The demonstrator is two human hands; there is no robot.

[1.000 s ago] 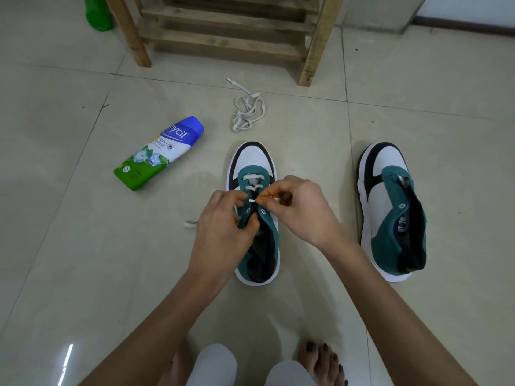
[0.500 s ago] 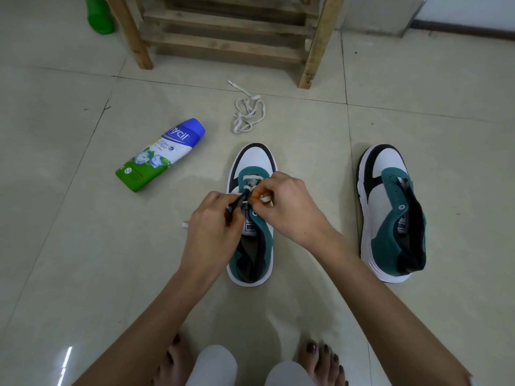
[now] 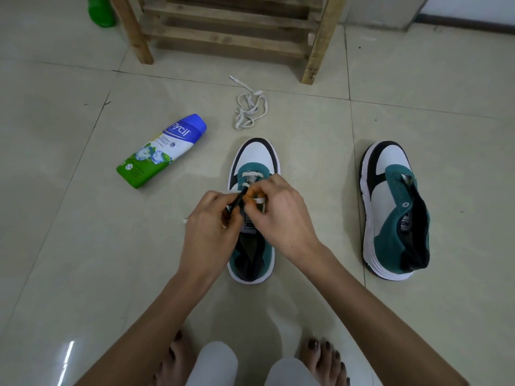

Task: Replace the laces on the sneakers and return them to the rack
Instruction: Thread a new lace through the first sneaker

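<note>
Teal suede and white leather, the centre sneaker (image 3: 255,154) sits flat on the tiled floor (image 3: 83,246), toe toward the wooden rack (image 3: 320,37) and heel toward the person, so its eyelets face up between both hands. The left hand (image 3: 211,227) pinches what looks like the dark edge of the eyelet flap, apparently to steady it and spread it open. The right hand (image 3: 281,215) pinches the white lace (image 3: 250,174) just above the tongue, probably to feed it through the next hole (two crossings sit at the toe end). The second sneaker (image 3: 390,190), well apart on the right, has bare eyelets. A loose lace (image 3: 250,107) lies bundled near the rack, likely meant for that shoe, and a powder bottle (image 3: 161,151) lies on its side to the left, out of the working space
</note>
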